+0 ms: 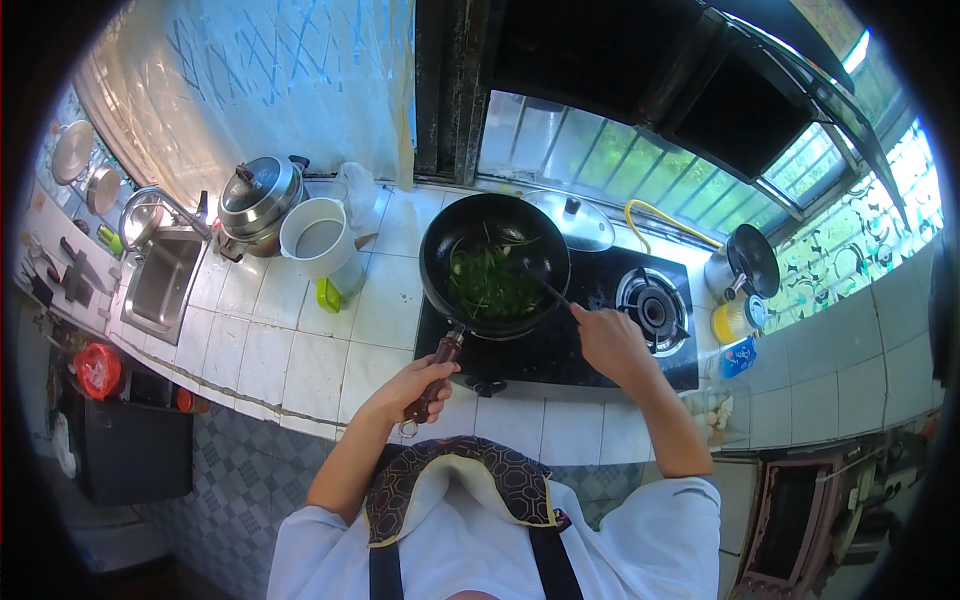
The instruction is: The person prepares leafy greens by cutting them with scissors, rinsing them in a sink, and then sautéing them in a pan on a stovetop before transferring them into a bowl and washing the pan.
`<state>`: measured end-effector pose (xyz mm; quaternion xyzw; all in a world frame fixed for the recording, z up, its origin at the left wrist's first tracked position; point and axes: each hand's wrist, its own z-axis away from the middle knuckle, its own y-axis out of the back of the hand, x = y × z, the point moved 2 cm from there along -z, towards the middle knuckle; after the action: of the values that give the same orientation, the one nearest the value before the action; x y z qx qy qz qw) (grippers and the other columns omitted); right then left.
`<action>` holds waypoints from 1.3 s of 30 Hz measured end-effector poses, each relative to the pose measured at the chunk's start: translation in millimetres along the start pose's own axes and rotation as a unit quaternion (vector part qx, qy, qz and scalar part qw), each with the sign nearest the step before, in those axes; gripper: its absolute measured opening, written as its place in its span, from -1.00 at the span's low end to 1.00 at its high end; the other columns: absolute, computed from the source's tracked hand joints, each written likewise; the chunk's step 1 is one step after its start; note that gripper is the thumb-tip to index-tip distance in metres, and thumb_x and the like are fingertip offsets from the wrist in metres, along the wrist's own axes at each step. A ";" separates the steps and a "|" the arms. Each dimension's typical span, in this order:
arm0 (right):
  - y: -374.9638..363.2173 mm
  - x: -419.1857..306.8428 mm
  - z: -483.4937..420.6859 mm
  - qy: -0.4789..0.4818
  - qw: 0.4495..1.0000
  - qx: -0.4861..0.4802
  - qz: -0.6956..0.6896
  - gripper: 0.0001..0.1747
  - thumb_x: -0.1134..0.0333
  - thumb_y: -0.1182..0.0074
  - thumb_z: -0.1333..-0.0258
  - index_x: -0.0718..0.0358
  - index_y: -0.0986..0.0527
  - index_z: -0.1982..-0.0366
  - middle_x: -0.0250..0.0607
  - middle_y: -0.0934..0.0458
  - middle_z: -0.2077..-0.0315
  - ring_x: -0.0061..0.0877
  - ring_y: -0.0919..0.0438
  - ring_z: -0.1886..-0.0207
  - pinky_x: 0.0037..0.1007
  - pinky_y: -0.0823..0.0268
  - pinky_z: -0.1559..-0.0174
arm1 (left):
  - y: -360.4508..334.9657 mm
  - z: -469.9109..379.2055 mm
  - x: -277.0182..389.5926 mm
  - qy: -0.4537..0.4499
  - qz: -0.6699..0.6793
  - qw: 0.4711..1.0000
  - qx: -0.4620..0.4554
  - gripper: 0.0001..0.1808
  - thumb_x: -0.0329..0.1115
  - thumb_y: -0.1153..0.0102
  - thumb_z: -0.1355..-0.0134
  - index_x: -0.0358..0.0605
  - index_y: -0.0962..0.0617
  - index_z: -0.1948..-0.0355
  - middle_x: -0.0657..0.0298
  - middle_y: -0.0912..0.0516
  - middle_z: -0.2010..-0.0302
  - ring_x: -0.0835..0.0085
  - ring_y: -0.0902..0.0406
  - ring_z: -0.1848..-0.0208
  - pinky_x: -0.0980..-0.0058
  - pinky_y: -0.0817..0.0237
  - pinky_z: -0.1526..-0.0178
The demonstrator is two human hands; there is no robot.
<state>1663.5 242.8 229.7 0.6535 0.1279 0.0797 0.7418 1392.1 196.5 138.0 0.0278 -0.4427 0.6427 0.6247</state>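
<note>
A black wok (pixel 450 217) rests over the left side of the gas stove (pixel 525 367), holding chopped green vegetables (pixel 491 277) with some paler pieces among them. My left hand (pixel 420 386) is wrapped around the wok's brown handle (pixel 435 375), which has a metal ring at its end. In my right hand (pixel 611 337) is a dark-handled cooking utensil (pixel 553 291), reaching over the wok's right rim into the greens. Its working end is hard to make out against the dark wok. The stove's right burner (pixel 654 306) bears no pan.
Left of the wok stand a white plastic pitcher (pixel 319 236) with a green handle, a steel pot (pixel 259 199) and a sink (pixel 165 281). A glass lid (pixel 581 221) lies behind the stove. To the right are a small pan (pixel 752 259), a yellow jar (pixel 735 321) and eggs (pixel 716 416).
</note>
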 end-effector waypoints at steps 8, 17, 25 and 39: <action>37.2 -16.5 30.3 -0.022 0.999 -0.020 -0.013 -0.64 0.37 0.15 -0.11 0.16 -0.45 0.04 -0.04 -0.53 0.54 -0.27 -0.53 0.42 -0.30 -0.35 0.28 | -7.6 0.7 -10.5 -0.018 0.017 1.000 0.020 -0.71 -0.18 0.07 -0.24 -0.12 -0.30 0.12 0.30 -0.34 0.62 0.57 -0.25 0.75 0.54 -0.14 0.74; 16.8 -10.7 23.1 -0.086 0.993 0.045 -0.066 -0.65 0.39 0.14 -0.10 0.23 -0.46 0.06 0.06 -0.55 0.48 -0.20 -0.54 0.41 -0.29 -0.36 0.27 | -8.5 -2.6 -15.8 -0.039 0.016 0.999 0.005 -0.71 -0.16 0.10 -0.25 -0.13 -0.30 0.13 0.30 -0.34 0.62 0.56 -0.27 0.74 0.53 -0.17 0.73; -14.2 -37.3 30.5 -0.082 0.992 0.026 -0.093 -0.64 0.42 0.18 -0.03 0.22 -0.48 0.10 0.08 -0.54 0.49 -0.10 -0.52 0.39 -0.18 -0.36 0.28 | -15.1 -11.0 -22.9 -0.037 0.042 0.998 -0.024 -0.73 -0.20 0.03 -0.21 -0.10 -0.29 0.17 0.28 -0.37 0.63 0.52 -0.33 0.73 0.51 -0.22 0.71; -59.5 -66.6 42.1 -0.163 0.964 0.100 -0.185 -0.59 0.34 0.06 -0.05 0.20 -0.43 0.01 0.01 -0.55 0.34 -0.14 -0.51 0.28 -0.26 -0.32 0.19 | 1.8 -11.7 -27.4 -0.006 0.036 0.997 -0.063 -0.67 -0.13 0.05 -0.23 -0.14 -0.34 0.12 0.25 -0.44 0.55 0.48 -0.42 0.62 0.49 -0.32 0.58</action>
<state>1609.4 175.9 181.2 0.6932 0.1312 -0.1798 0.6856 1402.6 182.6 113.7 -0.0237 -0.4868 0.6353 0.5991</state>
